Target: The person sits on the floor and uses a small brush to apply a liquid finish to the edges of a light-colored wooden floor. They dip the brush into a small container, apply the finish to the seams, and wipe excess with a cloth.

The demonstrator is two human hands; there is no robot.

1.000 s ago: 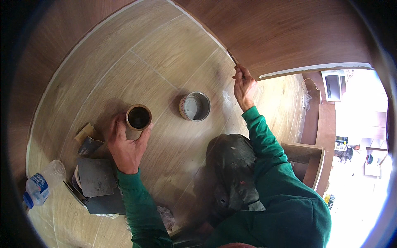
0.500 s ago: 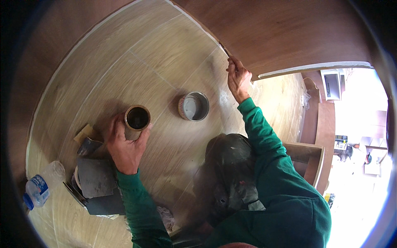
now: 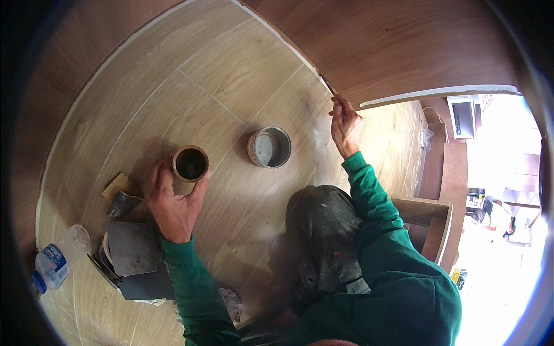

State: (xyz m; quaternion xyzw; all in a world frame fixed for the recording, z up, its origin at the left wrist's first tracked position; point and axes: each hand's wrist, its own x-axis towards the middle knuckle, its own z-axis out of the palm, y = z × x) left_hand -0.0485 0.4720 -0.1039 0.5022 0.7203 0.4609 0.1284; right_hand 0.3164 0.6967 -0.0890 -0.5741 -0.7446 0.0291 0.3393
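My left hand (image 3: 175, 210) is wrapped round a small brown-rimmed cup (image 3: 190, 149) with dark liquid inside, held upright over the floor. At the upper right, my right hand (image 3: 345, 124) grips a slim dark tool, apparently a paintbrush (image 3: 327, 82). Its tip lies along the bottom edge of the reddish-brown wood panel (image 3: 398, 46), where a white strip borders the floor. The bristles are too small to make out. Between my hands stands an open tin (image 3: 270, 147) with a pale grey inside, touched by neither hand.
Left of my forearm lie dark grey sandpaper sheets (image 3: 134, 248), a folded tan piece (image 3: 120, 189) and a clear plastic bottle (image 3: 57, 262) with a blue cap. Another brown panel (image 3: 75, 69) curves along the left. A wooden frame (image 3: 424, 225) stands at right, beside my knee (image 3: 323, 230).
My right hand has moved right and slightly nearer along the panel's bottom edge, with the brush in it. My left hand and the cup have barely moved.
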